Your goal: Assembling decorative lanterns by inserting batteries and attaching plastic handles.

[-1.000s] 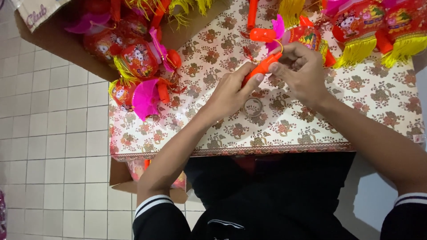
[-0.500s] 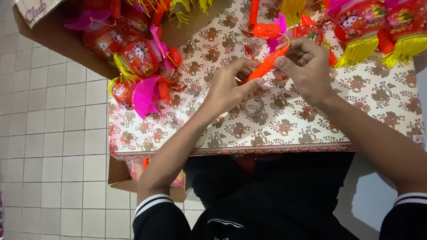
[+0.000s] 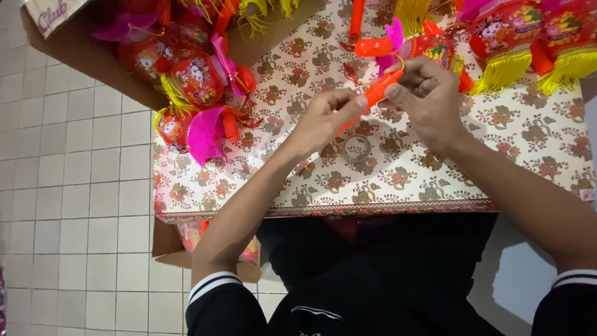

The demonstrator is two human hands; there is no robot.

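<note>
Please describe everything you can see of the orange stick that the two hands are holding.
The orange stick is a short, smooth rod that looks like plastic. It lies tilted above the floral tablecloth, its upper end toward the lanterns. The left hand pinches its lower part, hiding that end; the right hand grips the upper end, where a thin yellow loop shows. It touches nothing else.

Craft wkshop: lanterns (image 3: 193,81), cardboard box (image 3: 81,43).

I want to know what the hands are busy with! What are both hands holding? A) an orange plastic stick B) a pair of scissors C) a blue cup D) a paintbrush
A: the left hand and the right hand both pinch an orange plastic stick between their fingers, above the flower-patterned table cover.
</note>
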